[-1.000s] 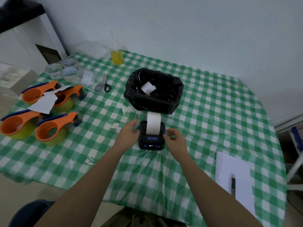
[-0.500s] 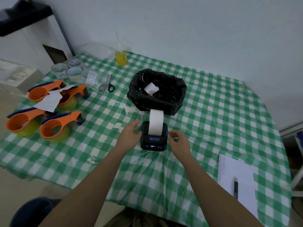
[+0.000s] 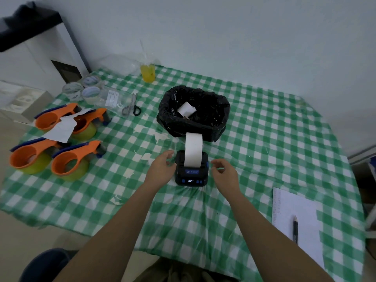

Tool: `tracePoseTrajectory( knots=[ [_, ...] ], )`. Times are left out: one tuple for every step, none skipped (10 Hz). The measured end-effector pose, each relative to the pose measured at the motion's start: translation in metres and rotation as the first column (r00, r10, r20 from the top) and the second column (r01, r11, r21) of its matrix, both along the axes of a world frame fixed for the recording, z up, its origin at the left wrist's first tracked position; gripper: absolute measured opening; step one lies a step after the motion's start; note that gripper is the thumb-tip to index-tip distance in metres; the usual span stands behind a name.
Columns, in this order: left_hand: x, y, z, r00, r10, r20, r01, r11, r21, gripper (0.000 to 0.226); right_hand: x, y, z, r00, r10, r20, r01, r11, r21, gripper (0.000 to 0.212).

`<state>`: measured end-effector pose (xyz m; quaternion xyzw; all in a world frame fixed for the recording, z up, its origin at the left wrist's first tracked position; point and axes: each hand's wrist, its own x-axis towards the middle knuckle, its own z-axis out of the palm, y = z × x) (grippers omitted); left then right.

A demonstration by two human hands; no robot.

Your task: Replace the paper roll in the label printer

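Both hands are loose and empty here: the left hand [image 3: 160, 169] curls just beside the printer [image 3: 191, 171], fingers apart and maybe brushing its left side, though contact is hard to call, while the right hand [image 3: 222, 174] hovers off the printer's right side, fingers spread, clear of the casing. The printer sits on the checked tablecloth [image 3: 264, 139] with its display lit, and a white strip of paper [image 3: 193, 149] rises out of its top slot, arching back toward the black bin [image 3: 194, 112] just behind the printer. Inside that bin lies a small white roll [image 3: 186, 108], likely the discarded one. So the fresh paper looks loaded and the lid looks shut; this reads as the closing stage, checking the feed. Next move, by my reckoning: steady the printer with one hand and tear the spare strip cleanly across the slot. Well left of the printer, four orange tape dispensers [image 3: 69, 159] sit untouched.
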<state>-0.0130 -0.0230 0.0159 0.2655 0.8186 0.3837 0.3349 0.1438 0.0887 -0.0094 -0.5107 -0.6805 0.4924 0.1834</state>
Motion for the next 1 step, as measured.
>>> tracePoseTrajectory(
  knots=[
    [-0.0013, 0.0038, 0.0040, 1.000, 0.022, -0.015, -0.022, 1.000, -0.005, 0.044, -0.0006, 0.0001, 0.0050, 1.000, -0.005, 0.014, 0.005, 1.000, 0.023, 0.017]
  ],
)
